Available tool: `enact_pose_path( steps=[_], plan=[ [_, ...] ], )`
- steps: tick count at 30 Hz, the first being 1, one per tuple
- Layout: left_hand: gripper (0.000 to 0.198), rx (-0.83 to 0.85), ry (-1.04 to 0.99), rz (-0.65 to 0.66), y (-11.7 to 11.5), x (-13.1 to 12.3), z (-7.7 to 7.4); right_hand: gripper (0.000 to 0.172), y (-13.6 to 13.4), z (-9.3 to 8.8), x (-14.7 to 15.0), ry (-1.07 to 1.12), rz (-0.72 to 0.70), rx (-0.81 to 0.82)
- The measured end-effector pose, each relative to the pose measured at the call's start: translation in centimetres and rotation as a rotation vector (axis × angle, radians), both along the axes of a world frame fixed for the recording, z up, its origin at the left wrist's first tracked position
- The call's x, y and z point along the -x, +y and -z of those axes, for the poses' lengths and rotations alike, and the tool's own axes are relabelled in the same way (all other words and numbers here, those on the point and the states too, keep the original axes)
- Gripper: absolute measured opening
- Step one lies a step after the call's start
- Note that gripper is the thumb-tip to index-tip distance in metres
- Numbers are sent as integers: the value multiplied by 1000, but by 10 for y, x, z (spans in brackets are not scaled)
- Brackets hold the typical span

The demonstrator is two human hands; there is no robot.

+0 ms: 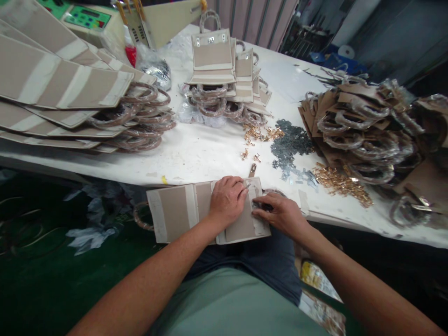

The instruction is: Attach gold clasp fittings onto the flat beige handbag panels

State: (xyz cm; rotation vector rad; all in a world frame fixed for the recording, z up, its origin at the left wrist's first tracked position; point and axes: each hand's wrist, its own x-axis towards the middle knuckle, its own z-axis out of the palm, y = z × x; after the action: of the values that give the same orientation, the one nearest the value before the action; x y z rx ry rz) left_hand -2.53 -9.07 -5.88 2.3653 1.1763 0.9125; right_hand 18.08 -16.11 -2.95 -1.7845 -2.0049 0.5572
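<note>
An open beige handbag panel (177,212) with pale strips lies across my lap against the table edge. My left hand (228,199) rests on it with curled fingers pressed together; a tiny shiny metal piece (248,185) shows by its fingertips. At the panel's right end, my right hand (282,212) is closed in a pinch against the pale strip. What it pinches is small and mostly hidden. Behind that hand, part of a plastic-wrapped handle (275,192) shows. A brown strap tab with metal fittings (252,170) sticks out past the panel's far edge.
Gold fasteners (259,133), dark flat plates (290,140) and gold pins (343,184) lie loose on the white table (210,154). Stacked bag panels (94,84) stand left, more bags (212,51) at the back, and brown wrapped-handle pieces (364,116) right.
</note>
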Motion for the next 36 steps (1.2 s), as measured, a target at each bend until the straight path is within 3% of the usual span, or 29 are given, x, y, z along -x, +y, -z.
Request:
enact_pose_path(
  steps=[3,7,10,14,21,28,36],
  plan=[
    [10,-5,-2,19,1,1,0,33,20,-14,-1,247,95,-52],
    [10,-12,-17,36,2,4,0,19,49,-30,10,224,28,-116],
    [8,-2,-13,40,3,5,-1,9,58,-31,17,112,-32,-40],
    [8,17,-13,26,1,3,0,16,55,-32,13,44,3,17],
    [30,35,13,4,0,1,0,19,70,-48,7,72,105,279],
    [34,41,24,11,1,1,0,18,81,-37,9,76,173,348],
    [19,27,30,16,7,-3,-4,7,73,-16,4,1,136,87]
  ],
)
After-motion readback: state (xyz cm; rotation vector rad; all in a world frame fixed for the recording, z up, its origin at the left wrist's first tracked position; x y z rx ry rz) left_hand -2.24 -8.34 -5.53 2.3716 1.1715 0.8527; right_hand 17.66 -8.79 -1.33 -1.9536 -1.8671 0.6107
